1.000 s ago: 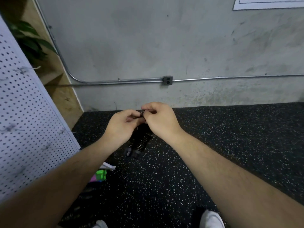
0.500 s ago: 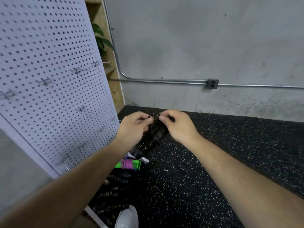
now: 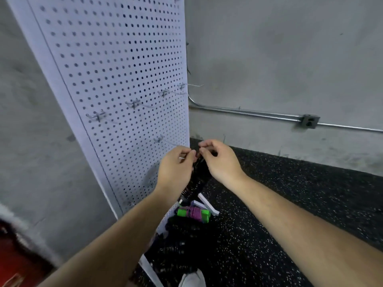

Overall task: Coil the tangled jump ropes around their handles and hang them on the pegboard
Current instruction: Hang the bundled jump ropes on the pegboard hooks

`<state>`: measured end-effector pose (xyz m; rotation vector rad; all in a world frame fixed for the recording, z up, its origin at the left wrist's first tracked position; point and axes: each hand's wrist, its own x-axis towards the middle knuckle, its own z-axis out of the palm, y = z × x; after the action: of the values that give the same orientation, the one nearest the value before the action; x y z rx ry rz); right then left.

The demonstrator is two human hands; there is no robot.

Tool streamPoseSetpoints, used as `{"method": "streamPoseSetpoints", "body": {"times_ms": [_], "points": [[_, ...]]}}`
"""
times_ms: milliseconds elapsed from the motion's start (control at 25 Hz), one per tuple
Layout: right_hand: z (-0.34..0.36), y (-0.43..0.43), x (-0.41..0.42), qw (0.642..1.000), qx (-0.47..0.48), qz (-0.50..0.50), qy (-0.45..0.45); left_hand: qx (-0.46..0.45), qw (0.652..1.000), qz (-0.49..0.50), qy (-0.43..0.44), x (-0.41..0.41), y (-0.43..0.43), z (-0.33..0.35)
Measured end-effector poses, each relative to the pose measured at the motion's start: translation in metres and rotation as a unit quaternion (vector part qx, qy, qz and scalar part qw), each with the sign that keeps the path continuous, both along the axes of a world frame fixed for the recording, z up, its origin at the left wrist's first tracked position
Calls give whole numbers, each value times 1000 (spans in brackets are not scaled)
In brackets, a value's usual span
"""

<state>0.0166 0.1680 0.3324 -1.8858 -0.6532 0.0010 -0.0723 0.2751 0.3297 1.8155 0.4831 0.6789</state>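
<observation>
A black jump rope (image 3: pixel 196 181), coiled round its handles, hangs between my two hands. My left hand (image 3: pixel 176 168) and my right hand (image 3: pixel 219 162) both pinch its top end with fingertips close together. The bundle sits just in front of the white pegboard (image 3: pixel 116 65), near its lower right edge and a little below a metal peg (image 3: pixel 159 139). More pegs (image 3: pixel 132 104) stand in a rising row higher on the board. On the floor lies a coiled rope with green handles and purple cord (image 3: pixel 193 213), beside a heap of black ropes (image 3: pixel 178 243).
A grey concrete wall (image 3: pixel 279 59) with a metal conduit (image 3: pixel 248 112) and an outlet box (image 3: pixel 309 121) runs behind. The black speckled rubber floor (image 3: pixel 290 204) spreads to the right. My white shoe (image 3: pixel 192 279) shows at the bottom. Something red (image 3: pixel 14 255) is at the lower left.
The view has swung left and up, so the pegboard fills the left side. Both hands have carried the black coiled rope up towards the board's lower pegs.
</observation>
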Motion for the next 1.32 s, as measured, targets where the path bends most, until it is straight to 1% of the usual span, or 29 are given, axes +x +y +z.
{"method": "streamPoseSetpoints", "body": {"times_ms": [80,200,280,360,480,600,800,920,1000,1120,1240,1320], "points": [[10,23,-2,1000,-2,4,10,2,1000,27,-8,-1,19,2],[24,48,-1,1000,-27,5,1,21,998,52,-10,2,40,6],[27,60,1,999,-43,6,-5,10,998,60,-17,7,52,8],[21,70,10,998,-55,0,-3,2,998,65,-5,14,61,6],[4,80,24,999,-51,-3,12,22,998,62,21,27,69,-5],[-8,87,38,998,-55,14,21,68,994,73,48,36,77,-11],[-23,98,54,998,-14,51,37,145,982,100,71,40,77,-20],[-41,96,54,997,25,74,23,182,977,88,59,35,80,-30],[-56,91,51,996,36,80,-7,231,967,79,76,27,80,-32],[-73,76,41,994,-7,93,-61,315,940,78,106,14,74,-39],[-83,55,22,992,-57,58,-98,381,917,87,86,-6,67,-54],[-89,47,6,985,-93,50,-134,410,906,72,81,-20,56,-70]]}}
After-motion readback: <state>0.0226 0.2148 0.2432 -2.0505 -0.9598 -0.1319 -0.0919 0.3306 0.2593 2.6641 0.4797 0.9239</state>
